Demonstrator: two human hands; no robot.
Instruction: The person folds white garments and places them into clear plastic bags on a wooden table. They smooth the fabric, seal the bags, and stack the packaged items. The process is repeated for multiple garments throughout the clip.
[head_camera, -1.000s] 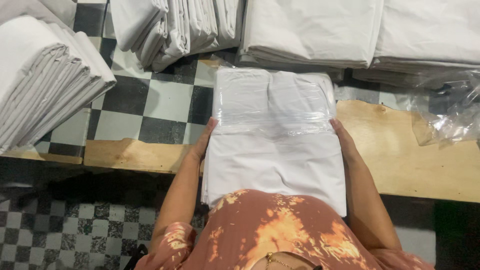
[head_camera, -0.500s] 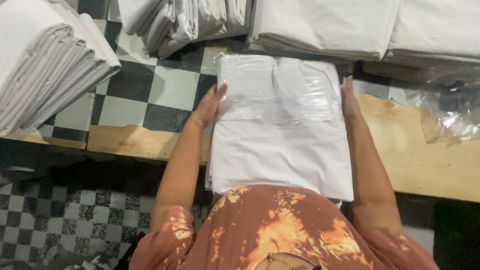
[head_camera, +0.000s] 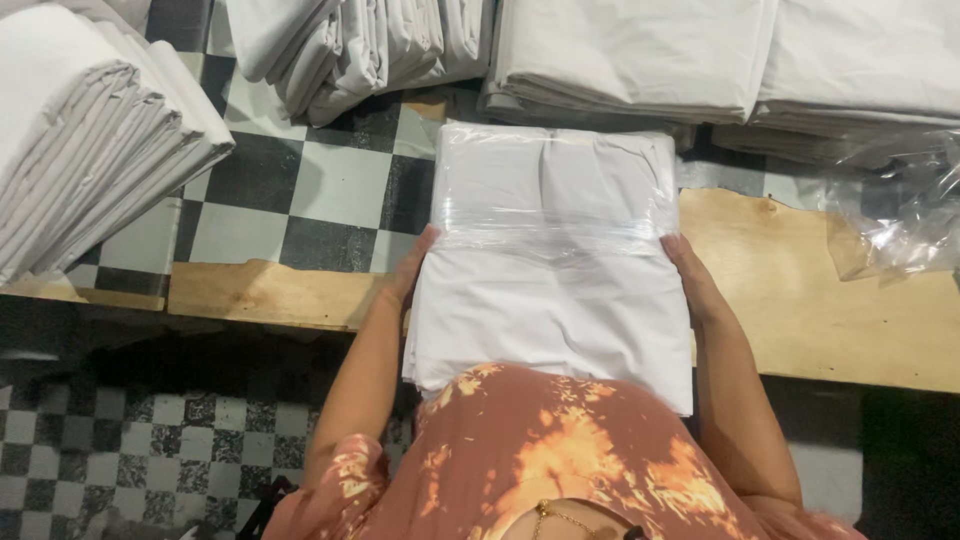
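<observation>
A stack of folded white cloth (head_camera: 550, 290), half sheathed in a clear plastic bag (head_camera: 552, 180), was pressed between the left hand (head_camera: 412, 268) and right hand (head_camera: 690, 275), flat against its sides, on the wooden table edge (head_camera: 800, 300). Further folded piles (head_camera: 630, 55) were stacked beyond.

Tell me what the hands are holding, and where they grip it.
Both hands, left and right, hold the folded white cloth by its two side edges.

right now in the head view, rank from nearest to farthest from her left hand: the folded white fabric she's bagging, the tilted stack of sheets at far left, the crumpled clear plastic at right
1. Folded white fabric: touching the left hand, at centre.
2. Tilted stack of sheets: to the far left, across the checkered surface.
3. Crumpled clear plastic: far right, beyond the right hand.
</observation>
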